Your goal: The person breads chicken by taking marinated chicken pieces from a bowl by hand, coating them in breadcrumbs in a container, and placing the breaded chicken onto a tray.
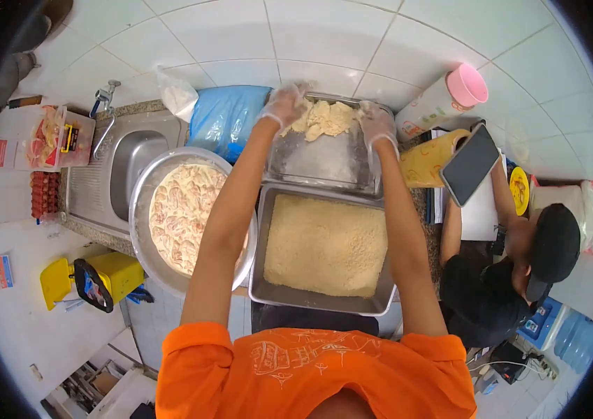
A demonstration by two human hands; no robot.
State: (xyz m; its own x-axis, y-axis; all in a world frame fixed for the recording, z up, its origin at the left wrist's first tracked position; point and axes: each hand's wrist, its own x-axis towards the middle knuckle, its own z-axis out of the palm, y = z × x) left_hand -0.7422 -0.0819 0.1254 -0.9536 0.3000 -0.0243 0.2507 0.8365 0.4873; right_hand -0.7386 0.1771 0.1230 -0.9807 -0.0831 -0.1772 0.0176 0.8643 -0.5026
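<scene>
Both of my hands wear clear plastic gloves at the far metal tray (317, 183). My left hand (285, 108) is at its back left corner, touching the left end of a heap of pale coated pieces (329, 119); its fingers are blurred. At the back right corner, my right hand (378, 124) lies along the tray's rim, right of the heap, and its finger shape is unclear. Nearer to me stands a deep metal tray of pale breading crumbs (324, 244). A large metal bowl (140, 241) of raw, batter-covered meat (184, 213) is to the left, partly behind my left arm.
A blue bag (225, 119) and a sink (132, 167) lie left of the trays. At the right are a yellow container (423, 164), a phone (469, 165) and a person in a black cap (555, 244). A yellow bin (116, 274) stands lower left.
</scene>
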